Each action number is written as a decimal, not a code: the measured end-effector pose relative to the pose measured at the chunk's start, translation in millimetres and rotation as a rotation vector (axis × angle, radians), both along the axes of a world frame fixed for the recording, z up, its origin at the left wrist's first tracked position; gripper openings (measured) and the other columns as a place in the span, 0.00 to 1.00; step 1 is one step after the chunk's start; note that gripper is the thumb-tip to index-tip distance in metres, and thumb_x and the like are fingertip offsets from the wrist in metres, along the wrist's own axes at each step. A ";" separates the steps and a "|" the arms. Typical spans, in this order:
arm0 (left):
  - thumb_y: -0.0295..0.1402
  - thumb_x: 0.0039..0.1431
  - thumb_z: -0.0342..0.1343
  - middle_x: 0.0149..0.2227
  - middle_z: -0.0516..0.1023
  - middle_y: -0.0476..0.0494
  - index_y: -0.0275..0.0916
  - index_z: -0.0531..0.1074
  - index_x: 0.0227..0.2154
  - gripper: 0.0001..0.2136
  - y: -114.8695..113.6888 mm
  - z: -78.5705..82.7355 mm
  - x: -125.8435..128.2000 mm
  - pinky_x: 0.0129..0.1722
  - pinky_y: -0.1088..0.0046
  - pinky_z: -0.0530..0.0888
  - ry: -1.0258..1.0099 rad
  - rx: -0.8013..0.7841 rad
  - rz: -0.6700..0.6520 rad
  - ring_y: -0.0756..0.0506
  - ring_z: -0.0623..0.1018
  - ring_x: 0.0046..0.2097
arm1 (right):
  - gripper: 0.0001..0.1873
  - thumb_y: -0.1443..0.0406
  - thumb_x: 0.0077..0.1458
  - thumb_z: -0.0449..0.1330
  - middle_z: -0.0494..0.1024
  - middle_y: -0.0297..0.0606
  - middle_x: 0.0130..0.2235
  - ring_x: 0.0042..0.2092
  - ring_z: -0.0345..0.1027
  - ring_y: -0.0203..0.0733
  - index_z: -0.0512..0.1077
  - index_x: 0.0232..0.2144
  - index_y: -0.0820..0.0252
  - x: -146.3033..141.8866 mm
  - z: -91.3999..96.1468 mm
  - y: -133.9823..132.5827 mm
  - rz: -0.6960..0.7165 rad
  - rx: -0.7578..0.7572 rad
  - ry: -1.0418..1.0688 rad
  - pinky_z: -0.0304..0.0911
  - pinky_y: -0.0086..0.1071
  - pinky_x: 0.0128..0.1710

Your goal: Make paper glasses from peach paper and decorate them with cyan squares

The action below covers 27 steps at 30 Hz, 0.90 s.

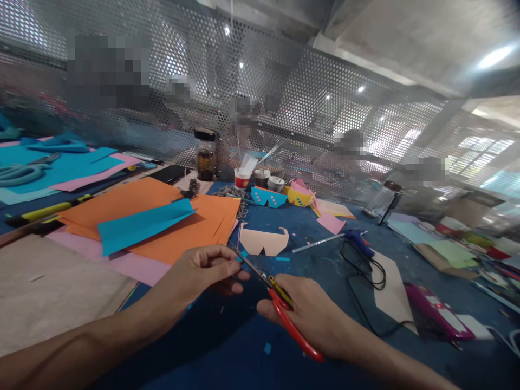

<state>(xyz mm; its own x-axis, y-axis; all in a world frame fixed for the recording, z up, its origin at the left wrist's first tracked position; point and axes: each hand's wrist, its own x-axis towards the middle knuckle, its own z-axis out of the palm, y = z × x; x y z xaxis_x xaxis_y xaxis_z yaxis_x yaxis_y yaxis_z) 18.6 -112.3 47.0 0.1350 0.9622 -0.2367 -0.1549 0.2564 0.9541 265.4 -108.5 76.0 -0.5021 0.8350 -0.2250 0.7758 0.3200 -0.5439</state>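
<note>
My right hand [312,306] grips a pair of scissors [290,319] with red and yellow handles, its blades pointing up and left. My left hand [215,268] is closed beside the blades, thumb against curled fingers, with a small piece of blue paper [242,255] at the fingertips. Just beyond the blades lies a pale pink paper cut-out shaped like glasses [264,242]. Behind it stand a blue paper cut-out [268,196] with small squares on it and a yellow one [299,197]. A blue paper scrap [267,348] rests on the dark blue table near me.
Orange sheets [211,214] and a folded blue sheet [146,225] lie left. A glue gun [359,242] with a black cord and a magenta device [439,311] lie right. Paper cups [242,179] and a jar [206,154] stand before a perforated metal screen [284,108]; people are behind it.
</note>
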 end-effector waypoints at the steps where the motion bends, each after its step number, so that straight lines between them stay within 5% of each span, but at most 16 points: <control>1: 0.54 0.37 0.81 0.32 0.90 0.42 0.38 0.80 0.31 0.27 -0.2 -0.4 -0.1 0.31 0.75 0.81 -0.003 0.001 0.000 0.45 0.87 0.30 | 0.23 0.46 0.66 0.64 0.72 0.29 0.30 0.30 0.55 0.35 0.67 0.31 0.56 0.0 -0.2 0.0 0.001 0.001 -0.002 0.46 0.32 0.31; 10: 0.50 0.47 0.78 0.35 0.90 0.42 0.39 0.79 0.34 0.22 -0.8 -6.0 -3.0 0.33 0.73 0.82 0.002 0.023 -0.021 0.44 0.88 0.32 | 0.24 0.45 0.66 0.63 0.72 0.28 0.30 0.30 0.55 0.35 0.69 0.32 0.57 1.3 -0.7 0.0 0.014 0.006 -0.012 0.47 0.32 0.30; 27: 0.50 0.50 0.78 0.36 0.90 0.40 0.39 0.80 0.35 0.21 -1.3 -8.4 -5.1 0.35 0.70 0.82 0.018 0.031 -0.030 0.42 0.88 0.34 | 0.24 0.45 0.66 0.64 0.72 0.29 0.30 0.30 0.56 0.36 0.66 0.31 0.56 0.1 0.9 -0.1 0.003 -0.007 -0.027 0.46 0.32 0.31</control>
